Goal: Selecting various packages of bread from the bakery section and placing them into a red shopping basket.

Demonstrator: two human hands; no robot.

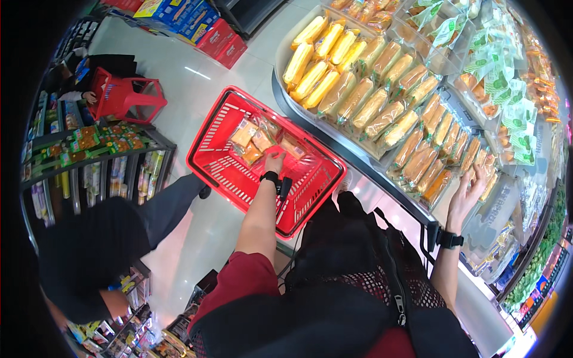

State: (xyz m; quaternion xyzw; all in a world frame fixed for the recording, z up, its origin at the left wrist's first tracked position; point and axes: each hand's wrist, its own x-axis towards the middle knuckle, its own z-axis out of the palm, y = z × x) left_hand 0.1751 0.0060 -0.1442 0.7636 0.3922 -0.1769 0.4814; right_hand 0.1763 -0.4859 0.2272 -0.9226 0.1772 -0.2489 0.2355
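Observation:
My left hand (274,162) reaches down into a red plastic shopping basket (210,174), its fingers beside packaged bread pieces (262,140) in clear wrap. Whether those fingers grip anything is hard to see. Another wrapped piece (293,147) lies just to the right of the hand. Over the bakery display, my right hand (468,192) is raised with fingers apart, the tips at the near end of a row of wrapped bread sticks (470,152). Nothing shows in its palm. Both wrists wear black straps.
The bakery display (327,138) curves along the right, holding yellow wrapped rolls (309,85) and bags with green print (497,58). A person in dark clothes (94,250) stands at left. Behind are a red stool (134,98), stacked cartons (219,42) and a snack shelf (98,161).

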